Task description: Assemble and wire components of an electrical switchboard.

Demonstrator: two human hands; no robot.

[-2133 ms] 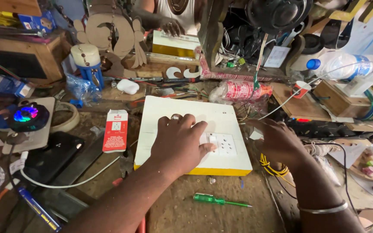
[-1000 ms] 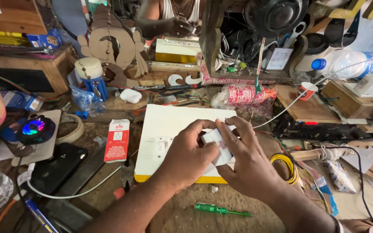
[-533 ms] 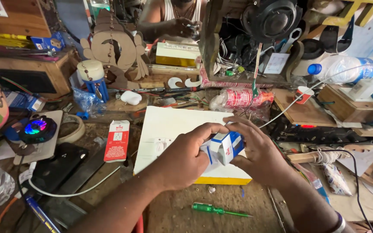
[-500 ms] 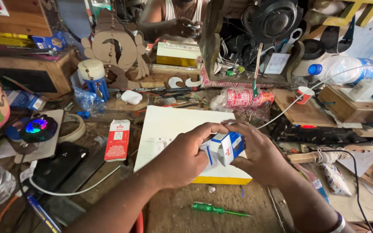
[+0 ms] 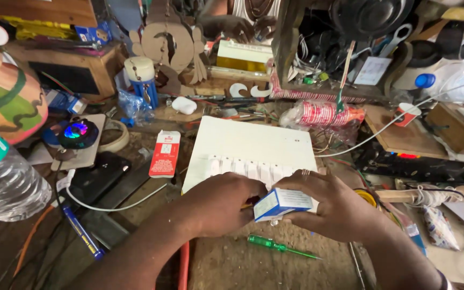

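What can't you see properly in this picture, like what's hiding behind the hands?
- Head view: the near edge of the white switch panel is covered by the left hand and right hand.
- The small blue and white box: its underside is hidden by fingers.
- The plastic bottle is cut off by the left edge.
- The green screwdriver: its tip is too thin to make out.
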